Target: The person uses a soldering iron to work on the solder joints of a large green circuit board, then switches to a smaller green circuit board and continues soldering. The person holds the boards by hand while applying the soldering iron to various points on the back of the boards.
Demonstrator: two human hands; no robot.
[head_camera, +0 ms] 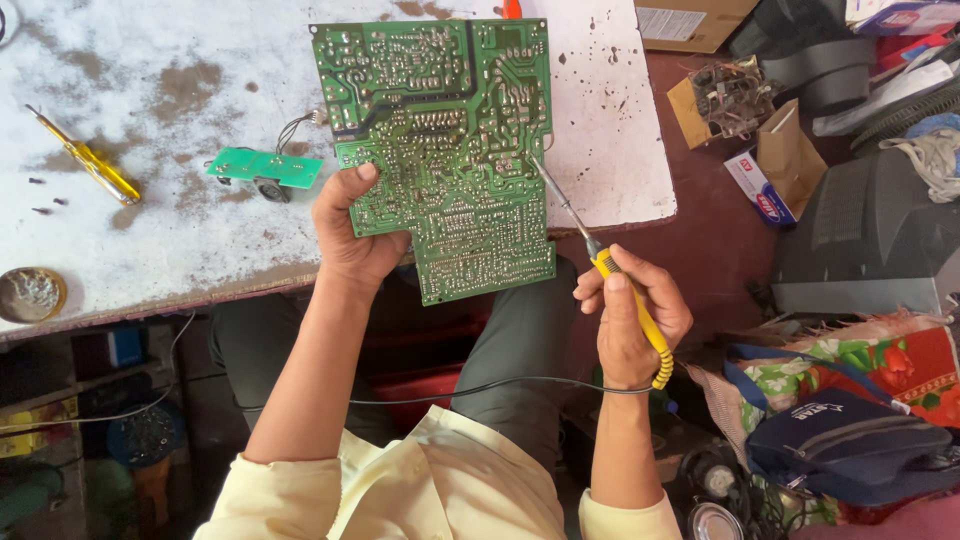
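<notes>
My left hand [352,235] grips the left edge of a large green circuit board [445,140], solder side up, held above the table edge and my lap. In my right hand [630,320] is a yellow-handled soldering iron [640,315]; its thin metal tip [548,180] rests against the board's right edge. A black cord [480,385] runs from the iron's handle across my lap.
The worn white tabletop [150,210] carries a small green circuit board [265,167] with wires, a yellow screwdriver [95,165] and a round tin [30,293]. To the right stand a grey television casing [870,240], cardboard boxes [780,165], a blue bag [850,445].
</notes>
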